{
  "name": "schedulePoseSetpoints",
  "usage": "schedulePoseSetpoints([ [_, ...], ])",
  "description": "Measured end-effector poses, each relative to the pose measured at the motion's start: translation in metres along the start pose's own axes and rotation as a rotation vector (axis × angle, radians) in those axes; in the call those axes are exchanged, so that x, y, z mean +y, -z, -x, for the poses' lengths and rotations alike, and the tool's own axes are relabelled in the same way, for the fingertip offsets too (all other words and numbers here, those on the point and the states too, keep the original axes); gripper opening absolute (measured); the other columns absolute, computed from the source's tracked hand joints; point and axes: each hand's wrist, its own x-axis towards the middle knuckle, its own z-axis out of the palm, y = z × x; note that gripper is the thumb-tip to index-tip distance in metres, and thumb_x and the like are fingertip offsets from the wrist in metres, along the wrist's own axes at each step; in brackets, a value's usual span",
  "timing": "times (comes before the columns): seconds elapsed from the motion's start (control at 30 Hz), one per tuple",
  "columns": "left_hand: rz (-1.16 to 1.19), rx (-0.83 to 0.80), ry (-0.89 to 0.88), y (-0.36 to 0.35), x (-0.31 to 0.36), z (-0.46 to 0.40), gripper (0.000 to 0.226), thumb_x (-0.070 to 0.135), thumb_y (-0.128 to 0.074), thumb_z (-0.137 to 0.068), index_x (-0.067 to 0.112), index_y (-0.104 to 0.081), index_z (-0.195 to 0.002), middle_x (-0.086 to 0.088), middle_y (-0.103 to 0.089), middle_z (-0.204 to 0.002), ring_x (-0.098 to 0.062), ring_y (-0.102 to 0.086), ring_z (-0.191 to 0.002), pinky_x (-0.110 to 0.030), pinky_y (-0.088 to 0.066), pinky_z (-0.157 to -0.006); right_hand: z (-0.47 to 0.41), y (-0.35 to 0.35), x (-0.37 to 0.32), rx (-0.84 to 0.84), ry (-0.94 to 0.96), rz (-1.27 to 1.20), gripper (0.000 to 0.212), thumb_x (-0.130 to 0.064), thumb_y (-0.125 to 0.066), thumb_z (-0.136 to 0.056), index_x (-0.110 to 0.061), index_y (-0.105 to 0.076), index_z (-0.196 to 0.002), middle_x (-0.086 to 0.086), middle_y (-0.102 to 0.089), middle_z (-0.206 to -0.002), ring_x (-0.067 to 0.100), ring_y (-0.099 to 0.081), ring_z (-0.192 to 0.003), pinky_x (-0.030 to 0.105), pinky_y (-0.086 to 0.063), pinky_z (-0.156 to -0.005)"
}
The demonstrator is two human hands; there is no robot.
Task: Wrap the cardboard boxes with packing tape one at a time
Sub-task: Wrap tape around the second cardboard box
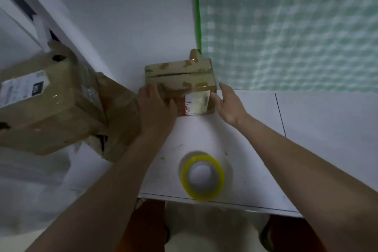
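Observation:
A small cardboard box with a white label and shiny tape strips stands at the back of the white table, against the wall. My left hand lies flat on the box's left front side, fingers straight. My right hand touches the box's right side with relaxed, spread fingers. A roll of clear packing tape with a yellow core lies flat near the table's front edge, between my forearms.
A stack of larger cardboard boxes with a shipping label fills the left side, close to my left arm. A green checked curtain hangs at the back right. The table's front edge runs just below the tape roll.

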Motion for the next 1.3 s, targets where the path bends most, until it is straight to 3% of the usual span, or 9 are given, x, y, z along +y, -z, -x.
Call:
schedulePoseSetpoints([
  [0.13, -0.224, -0.078, 0.143, -0.006, -0.006, -0.032, 0.081, 0.045, -0.053, -0.092, 0.001, -0.017, -0.149, -0.021, -0.026, -0.153, -0.036, -0.022, -0.142, -0.045, -0.013, -0.119, -0.020, -0.007, -0.010, -0.023, -0.121, -0.241, 0.042, -0.025, -0.041, -0.102, -0.006, -0.037, -0.139, 0.008, -0.049, -0.133, 0.024, -0.046, -0.125, 0.025, -0.037, -0.090],
  [0.27, -0.199, -0.147, 0.188, -0.013, -0.012, -0.049, 0.066, 0.055, -0.040, -0.096, 0.001, -0.043, -0.133, -0.018, -0.057, -0.126, -0.035, -0.053, -0.116, -0.049, -0.036, -0.108, -0.030, -0.014, -0.003, -0.055, -0.225, -0.474, 0.035, -0.025, -0.041, -0.100, -0.015, -0.047, -0.134, -0.004, -0.058, -0.121, 0.011, -0.057, -0.101, 0.018, -0.044, -0.074],
  [0.4, 0.077, -0.123, 0.247, -0.006, 0.000, -0.043, 0.047, 0.045, -0.041, -0.099, 0.008, -0.050, -0.124, -0.009, -0.059, -0.118, -0.026, -0.057, -0.106, -0.036, -0.045, -0.091, -0.022, 0.002, 0.004, 0.007, -0.240, -0.593, 0.036, -0.018, -0.040, -0.100, -0.013, -0.046, -0.135, 0.004, -0.060, -0.125, 0.019, -0.057, -0.112, 0.039, -0.046, -0.101],
  [0.53, 0.451, -0.036, 0.310, 0.010, 0.024, -0.025, 0.022, 0.035, -0.051, -0.095, 0.017, -0.055, -0.108, -0.001, -0.056, -0.106, -0.017, -0.056, -0.095, -0.025, -0.048, -0.071, 0.005, 0.036, -0.004, 0.134, -0.186, -0.664, 0.029, -0.021, -0.045, -0.099, -0.009, -0.050, -0.126, 0.004, -0.062, -0.118, 0.014, -0.061, -0.102, 0.026, -0.050, -0.085],
  [0.7, 0.569, -0.027, 0.263, 0.022, 0.059, 0.022, 0.055, 0.054, -0.046, -0.066, 0.011, -0.064, -0.095, -0.016, -0.065, -0.101, -0.029, -0.064, -0.086, -0.037, -0.055, -0.069, 0.060, 0.082, -0.002, 0.322, -0.151, -0.680, 0.014, -0.028, -0.058, -0.093, -0.017, -0.050, -0.094, -0.002, -0.063, -0.092, 0.008, -0.061, -0.085, 0.024, -0.049, -0.083],
  [0.83, 0.787, -0.030, 0.245, 0.030, 0.090, 0.077, 0.019, 0.029, -0.069, -0.075, 0.027, -0.057, -0.090, -0.001, -0.068, -0.093, -0.013, -0.066, -0.083, -0.040, -0.056, -0.082, 0.112, 0.108, 0.015, 0.447, -0.192, -0.653, 0.025, -0.025, -0.066, -0.088, -0.010, -0.050, -0.099, -0.008, -0.059, -0.089, 0.004, -0.056, -0.082, 0.020, -0.045, -0.077],
  [0.97, 0.984, -0.110, 0.196, 0.031, 0.108, 0.133, 0.027, -0.004, -0.066, -0.085, 0.020, -0.054, -0.090, -0.006, -0.065, -0.086, -0.012, -0.061, -0.075, -0.027, -0.050, -0.075, 0.166, 0.127, 0.037, 0.524, -0.227, -0.647, 0.025, -0.016, -0.067, -0.086, -0.007, -0.049, -0.102, -0.009, -0.055, -0.085, -0.001, -0.052, -0.076, 0.014, -0.039, -0.068],
  [1.13, 1.014, -0.248, 0.217, 0.021, 0.107, 0.192, 0.034, -0.014, -0.059, -0.086, 0.019, -0.053, -0.090, 0.003, -0.066, -0.087, 0.005, -0.063, -0.073, -0.015, -0.049, -0.072, 0.228, 0.134, 0.070, 0.498, -0.319, -0.627, 0.033, -0.005, -0.070, -0.079, -0.004, -0.051, -0.106, 0.001, -0.063, -0.091, 0.014, -0.063, -0.083, 0.030, -0.049, -0.087],
  [1.3, 1.006, -0.361, 0.291, 0.020, 0.098, 0.243, 0.055, -0.023, -0.056, -0.082, 0.006, -0.046, -0.128, -0.003, -0.060, -0.110, -0.010, -0.063, -0.097, -0.029, -0.052, -0.089, 0.281, 0.127, 0.093, 0.348, -0.372, -0.600, 0.056, 0.022, -0.055, -0.078, -0.010, -0.049, -0.124, 0.015, -0.063, -0.097, 0.027, -0.064, -0.084, 0.039, -0.054, -0.080],
])
